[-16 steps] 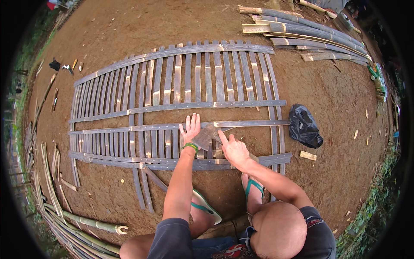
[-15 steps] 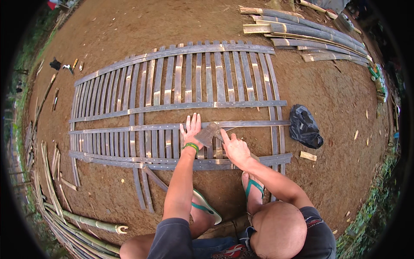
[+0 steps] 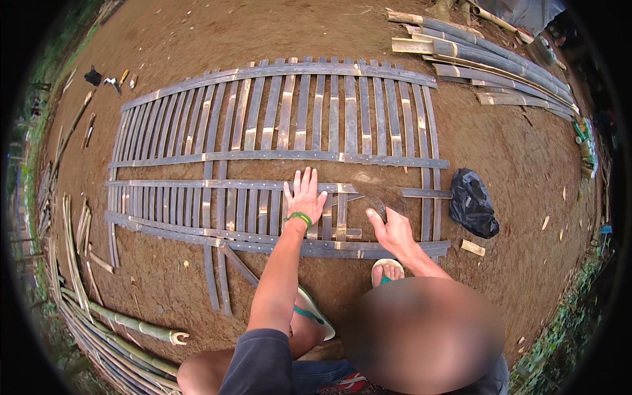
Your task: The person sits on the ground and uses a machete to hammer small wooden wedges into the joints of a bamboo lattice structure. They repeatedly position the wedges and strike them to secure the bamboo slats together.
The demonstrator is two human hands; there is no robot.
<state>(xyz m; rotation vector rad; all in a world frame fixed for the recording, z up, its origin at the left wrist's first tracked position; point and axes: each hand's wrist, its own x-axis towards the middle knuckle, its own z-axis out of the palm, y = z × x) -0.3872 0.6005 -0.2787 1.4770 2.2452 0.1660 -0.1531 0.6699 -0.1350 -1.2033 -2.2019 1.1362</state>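
My left hand lies flat with fingers stretched, pressing on a long dark bamboo strip of the slatted bamboo panel. A green band circles that wrist. To its right, my right hand is closed round what looks like a hatchet, whose broad brownish head is smeared by motion. The head covers part of the strip's line, and the strip's right part shows beyond it. Short crosswise slats sit under the strip, between it and the near rail.
A second slatted bamboo panel lies just beyond. At the right are a black plastic bag and a short offcut. Split bamboo is piled at the far right, with bamboo poles at the near left. Small tools lie far left.
My right hand has moved to the right with the hatchet, away from my left hand. My left hand stays on the strip. The whole view has shifted slightly.
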